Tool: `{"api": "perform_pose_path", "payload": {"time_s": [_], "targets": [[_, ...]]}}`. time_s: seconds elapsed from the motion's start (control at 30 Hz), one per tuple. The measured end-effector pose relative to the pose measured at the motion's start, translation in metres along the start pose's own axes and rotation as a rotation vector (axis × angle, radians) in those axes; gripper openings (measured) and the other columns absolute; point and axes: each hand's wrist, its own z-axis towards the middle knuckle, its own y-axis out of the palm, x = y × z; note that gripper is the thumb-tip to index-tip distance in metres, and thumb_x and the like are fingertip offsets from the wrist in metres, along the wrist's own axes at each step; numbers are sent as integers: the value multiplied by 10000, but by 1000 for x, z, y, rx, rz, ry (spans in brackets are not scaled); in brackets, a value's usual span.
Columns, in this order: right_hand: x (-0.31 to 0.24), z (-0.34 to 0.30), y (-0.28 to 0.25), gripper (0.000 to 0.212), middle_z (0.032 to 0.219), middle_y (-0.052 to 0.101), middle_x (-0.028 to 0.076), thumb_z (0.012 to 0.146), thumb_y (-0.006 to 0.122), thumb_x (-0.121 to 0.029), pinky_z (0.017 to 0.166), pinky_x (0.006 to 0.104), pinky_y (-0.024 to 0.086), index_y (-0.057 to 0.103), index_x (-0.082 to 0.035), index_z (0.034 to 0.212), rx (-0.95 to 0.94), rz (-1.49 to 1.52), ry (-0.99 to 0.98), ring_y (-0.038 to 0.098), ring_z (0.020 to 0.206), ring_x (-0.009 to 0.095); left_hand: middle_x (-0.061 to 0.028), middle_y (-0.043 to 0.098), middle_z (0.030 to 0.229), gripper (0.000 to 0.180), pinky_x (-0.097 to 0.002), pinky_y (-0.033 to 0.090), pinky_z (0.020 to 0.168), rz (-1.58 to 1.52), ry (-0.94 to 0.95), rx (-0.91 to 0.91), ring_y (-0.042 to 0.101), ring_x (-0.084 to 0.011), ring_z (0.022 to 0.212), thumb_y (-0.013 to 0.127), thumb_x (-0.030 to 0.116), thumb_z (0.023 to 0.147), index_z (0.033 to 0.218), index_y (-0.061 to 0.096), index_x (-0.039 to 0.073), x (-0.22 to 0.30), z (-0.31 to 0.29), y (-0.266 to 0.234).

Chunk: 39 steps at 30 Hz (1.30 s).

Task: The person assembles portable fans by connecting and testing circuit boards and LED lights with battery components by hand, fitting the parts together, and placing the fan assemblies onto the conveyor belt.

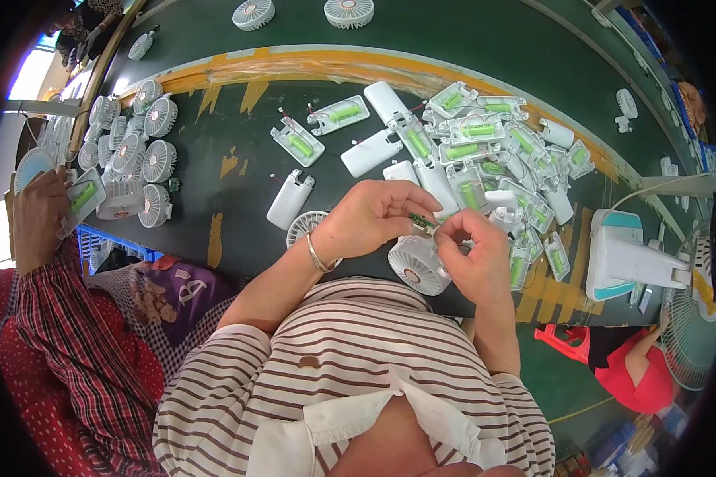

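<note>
My left hand (380,213) pinches a small green circuit board (422,222) between thumb and fingers, close in front of my body. My right hand (479,248) is closed in a pinch at the board's right end; what its fingertips hold is too small to make out. Just below both hands is a white round fan head (416,268) with a slatted grille, near the table edge. Another white fan head (301,225) lies partly hidden behind my left wrist. White handle shells (290,199) lie beyond my hands, some with the green battery cell showing.
A heap of open shells with green cells (485,147) covers the table right of centre. Fan heads (129,155) stand clustered at the left, beside a co-worker's hand (44,211) holding a shell. A white-and-teal desk fan (628,258) occupies the right. Taped edging (278,65) runs along the back.
</note>
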Motion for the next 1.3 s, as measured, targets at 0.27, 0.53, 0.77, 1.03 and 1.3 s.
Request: {"api": "perform_pose_path", "payload": {"time_s": [0.27, 0.53, 0.77, 1.03, 1.3], "targets": [[9, 3, 12, 68, 702, 605, 107, 728, 622, 15, 563, 273, 484, 563, 30, 758, 75, 38, 65, 610, 595, 171, -70, 632, 933, 232, -220, 498, 736, 177, -22, 137, 610, -94, 840, 541, -129, 779, 989, 568, -34, -10, -4, 5], [12, 6, 22, 87, 709, 602, 147, 712, 626, 30, 553, 350, 456, 560, 14, 767, 164, -117, -68, 594, 607, 297, -93, 650, 905, 206, -256, 513, 752, 466, 166, 271, 633, -138, 848, 566, -86, 768, 969, 573, -46, -10, -5, 13], [1, 18, 6, 102, 795, 618, 149, 746, 631, -6, 620, 348, 483, 590, 3, 839, 142, -80, -113, 625, 695, 287, -66, 643, 890, 246, -246, 509, 719, 250, 252, 240, 618, -109, 848, 547, -110, 743, 977, 590, -47, -2, 9, 4], [7, 6, -40, 190, 944, 663, 81, 884, 543, -60, 787, 233, 454, 625, 30, 1029, 322, 247, 29, 600, 846, 106, -114, 666, 789, 225, -363, 514, 707, 886, 811, 497, 646, -289, 752, 616, 184, 733, 932, 682, 101, 107, 206, -47], [25, 19, -3, 127, 814, 645, 92, 839, 591, -36, 666, 249, 474, 639, 21, 941, 87, 165, -26, 606, 717, 140, -127, 656, 775, 201, -390, 516, 698, 1437, 746, 770, 640, -311, 765, 563, 209, 762, 878, 677, 92, 59, 282, -83]]}}
